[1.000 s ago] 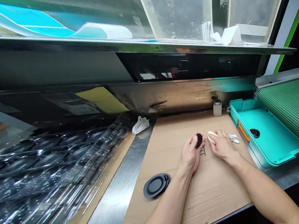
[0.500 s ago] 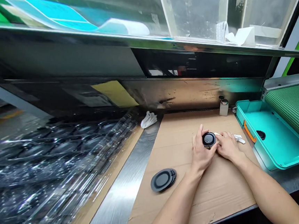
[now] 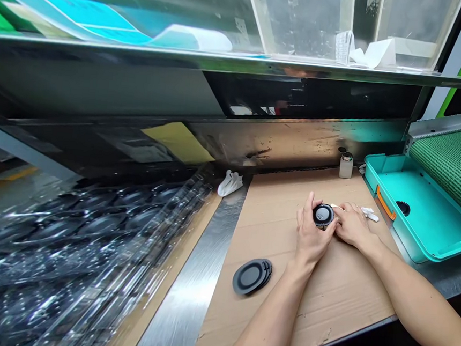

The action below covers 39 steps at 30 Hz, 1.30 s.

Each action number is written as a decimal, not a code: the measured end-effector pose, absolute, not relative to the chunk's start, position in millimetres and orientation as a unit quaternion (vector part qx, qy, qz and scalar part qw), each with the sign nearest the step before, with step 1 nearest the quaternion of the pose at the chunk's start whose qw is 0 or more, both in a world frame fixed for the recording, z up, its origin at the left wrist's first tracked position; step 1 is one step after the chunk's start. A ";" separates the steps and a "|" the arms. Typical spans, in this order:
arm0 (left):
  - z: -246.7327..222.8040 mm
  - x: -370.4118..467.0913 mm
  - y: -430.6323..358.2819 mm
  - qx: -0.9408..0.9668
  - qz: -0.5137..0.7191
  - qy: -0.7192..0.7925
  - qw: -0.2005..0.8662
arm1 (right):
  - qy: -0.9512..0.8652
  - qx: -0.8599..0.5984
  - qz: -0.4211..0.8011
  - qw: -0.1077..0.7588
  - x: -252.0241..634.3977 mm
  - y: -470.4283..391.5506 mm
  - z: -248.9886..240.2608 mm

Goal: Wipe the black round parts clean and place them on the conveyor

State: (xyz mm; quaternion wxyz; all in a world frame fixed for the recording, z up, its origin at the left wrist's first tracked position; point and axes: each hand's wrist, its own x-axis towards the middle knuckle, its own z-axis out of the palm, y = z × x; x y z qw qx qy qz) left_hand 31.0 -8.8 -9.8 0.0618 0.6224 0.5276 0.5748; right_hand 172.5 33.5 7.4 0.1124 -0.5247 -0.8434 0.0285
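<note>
My left hand (image 3: 312, 231) is closed around a small round black plastic part (image 3: 323, 215), its dished face turned up towards me. The part is held between thumb and fingers, just over the cardboard. My right hand (image 3: 351, 224) is closed beside it, fingertips at the part's right edge. A pale tip shows by the right fingers, but what they pinch is mostly hidden. A crumpled white piece (image 3: 370, 214) lies just past the right hand. To the lower left, several black round discs (image 3: 250, 277) lie overlapped in a leaning stack.
Cardboard (image 3: 275, 220) covers the bench. On the right, a teal tray (image 3: 436, 218) holds one black round part, beside a green conveyor belt (image 3: 458, 155). A small bottle (image 3: 346, 166) stands at the back. Clear plastic trays of black parts (image 3: 79, 240) fill the left. A metal shelf (image 3: 240, 63) hangs above.
Both hands stay in nearly the same place around the black part, which has tilted very slightly. The view has shifted a little.
</note>
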 end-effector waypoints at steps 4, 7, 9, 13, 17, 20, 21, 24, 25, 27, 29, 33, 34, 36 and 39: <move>-10.1 28.2 -7.2 0.615 0.569 0.534 0.112 | -0.842 -0.524 0.029 0.123 172.3 33.4 6.6; -13.3 17.2 -3.1 0.597 0.523 0.586 0.164 | -0.841 -0.525 0.024 0.125 171.8 33.2 6.3; -17.3 7.7 -0.4 0.594 0.467 0.640 0.140 | -0.842 -0.525 0.019 0.121 171.6 33.2 6.6; -23.4 -3.3 1.6 0.604 0.373 0.704 0.033 | -0.845 -0.522 0.022 0.114 171.8 33.6 7.2; -21.4 -2.3 -1.3 0.634 0.326 0.698 0.071 | -0.843 -0.525 0.020 0.113 172.2 34.6 6.2; -21.8 1.2 -5.8 0.691 0.297 0.651 0.106 | -0.845 -0.521 0.016 0.121 172.5 34.7 5.4; -23.1 2.9 -7.3 0.706 0.299 0.633 0.111 | -0.845 -0.520 0.016 0.123 172.6 34.6 5.3; -26.0 8.5 -7.6 0.712 0.327 0.612 0.106 | -0.845 -0.520 0.017 0.123 172.9 34.4 4.9; -24.9 9.2 -4.9 0.705 0.335 0.618 0.095 | -0.846 -0.519 0.018 0.124 172.9 34.5 4.5; -17.6 5.0 6.6 0.683 0.345 0.641 0.062 | -0.847 -0.516 0.015 0.128 172.8 35.1 3.1; -3.9 -9.2 26.2 0.666 0.345 0.661 0.020 | -0.847 -0.515 0.013 0.134 172.5 36.0 1.2; 21.5 -60.5 73.2 0.648 0.262 0.715 -0.016 | -0.843 -0.519 0.021 0.140 171.4 37.1 -2.1; 22.6 -73.4 82.4 0.640 0.231 0.733 -0.007 | -0.842 -0.521 0.025 0.139 171.0 37.0 -2.3; 15.6 -93.2 94.3 0.637 0.171 0.751 0.030 | -0.841 -0.523 0.035 0.136 170.4 36.5 -1.9; -9.4 -106.3 97.2 0.636 0.091 0.760 0.100 | -0.844 -0.516 0.047 0.137 169.6 35.6 0.2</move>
